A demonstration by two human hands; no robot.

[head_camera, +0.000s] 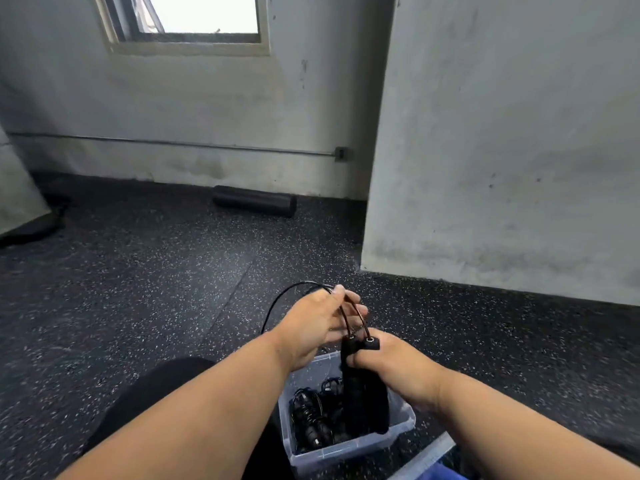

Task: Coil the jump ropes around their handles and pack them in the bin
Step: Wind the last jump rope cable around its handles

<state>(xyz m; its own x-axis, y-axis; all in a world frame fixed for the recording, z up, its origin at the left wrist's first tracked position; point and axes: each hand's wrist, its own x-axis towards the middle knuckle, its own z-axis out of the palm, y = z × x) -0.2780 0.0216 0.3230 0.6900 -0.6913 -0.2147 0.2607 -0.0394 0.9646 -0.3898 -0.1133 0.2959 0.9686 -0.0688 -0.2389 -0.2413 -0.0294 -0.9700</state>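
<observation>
While the right hand [398,367] is gripping the two black foam jump-rope handles [360,386] side by side, upright over the clear plastic bin [403,422] at lower centre of the frame, the left hand [317,329] is pinching the thin black cable [349,315] just above the handle tops, fingers [356,311] curled narrow around it. The loose part of the cable is arcing out to the left of the left hand and dropping behind the forearm; where its far end is lying cannot be told.

Already-coiled black ropes [310,419] are sitting in the bin's left half, so this rope is probably at the very start of its wrap.

Risks, as judged: the stiff cable could spring out of the pinch and unwind if tension is slackening; the trailing length could be snagging on the knee in black trousers [152,393] at lower left or on the bin rim; handles could be slipping apart in the one-handed grip, leaving a loose coil that will not be fitting beside the others.

Around: speckled black rubber floor [156,278], black foam roller [254,200] by the far wall at centre, grey concrete pillar [502,150] at right, window [194,19] at top left. A pale lid-like edge [427,457] with something blue is lying at bottom right, just beside the bin. Nothing is blocking the bin's opening except the hands themselves.
</observation>
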